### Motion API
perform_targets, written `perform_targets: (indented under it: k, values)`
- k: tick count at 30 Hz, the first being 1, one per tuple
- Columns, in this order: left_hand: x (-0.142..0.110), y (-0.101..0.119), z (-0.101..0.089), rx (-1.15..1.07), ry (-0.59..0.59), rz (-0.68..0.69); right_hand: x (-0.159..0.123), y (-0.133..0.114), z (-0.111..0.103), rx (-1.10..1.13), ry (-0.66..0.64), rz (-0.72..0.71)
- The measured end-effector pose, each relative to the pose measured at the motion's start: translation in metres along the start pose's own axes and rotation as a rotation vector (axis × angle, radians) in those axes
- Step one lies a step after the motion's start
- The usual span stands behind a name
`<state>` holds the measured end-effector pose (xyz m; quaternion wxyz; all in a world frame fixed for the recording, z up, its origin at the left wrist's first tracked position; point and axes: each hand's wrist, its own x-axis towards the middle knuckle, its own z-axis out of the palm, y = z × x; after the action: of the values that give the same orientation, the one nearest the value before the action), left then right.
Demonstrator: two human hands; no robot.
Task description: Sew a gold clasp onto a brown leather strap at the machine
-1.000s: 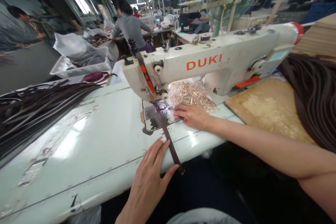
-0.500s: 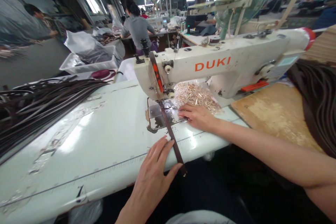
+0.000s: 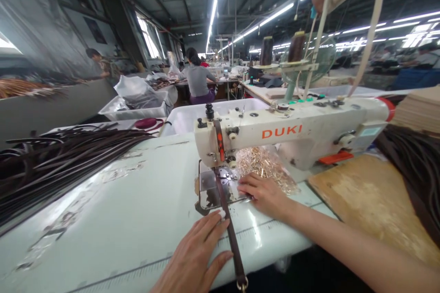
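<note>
A narrow dark brown strap [image 3: 228, 219] runs from under the presser area of a white sewing machine [image 3: 247, 137] toward me. Its near end carries a gold-coloured metal ring [image 3: 242, 283] and hangs past the table edge. My left hand [image 3: 197, 249] lies open beside the strap, its fingertips touching the strap's left edge, thumb apart. My right hand [image 3: 264, 194] rests at the right of the metal needle plate [image 3: 208, 183], fingers curled together. A small dark bit shows beneath those fingers; I cannot make out what it is.
A clear bag of gold-coloured metal fittings [image 3: 263, 167] sits beneath the machine arm. Dark straps [image 3: 68, 160] pile up on the left, more dark straps [image 3: 412, 160] at the right beside a worn wooden board [image 3: 371, 197]. A person [image 3: 199, 78] sits farther back.
The camera view has tilted upward, so the machine and hands appear lower. The strap's ringed end now shows more clearly. Both hands keep nearly the same places around the strap and plate.
</note>
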<state>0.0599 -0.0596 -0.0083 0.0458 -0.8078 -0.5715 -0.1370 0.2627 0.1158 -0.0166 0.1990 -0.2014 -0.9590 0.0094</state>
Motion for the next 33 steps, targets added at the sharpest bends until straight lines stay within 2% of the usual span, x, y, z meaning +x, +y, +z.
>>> perform_targets:
  k: [11, 25, 33]
  values:
    - [0.028, -0.019, -0.011, -0.178, -0.079, 0.110, 0.002, -0.001, 0.001, 0.032, 0.017, 0.002]
    - [0.056, -0.059, 0.004, -0.291, 0.002, 0.228, 0.002, 0.000, -0.001, 0.051, -0.008, 0.007]
    - [0.076, -0.077, 0.002, -0.283, 0.028, 0.246, 0.002, 0.000, 0.002, 0.048, 0.003, 0.019]
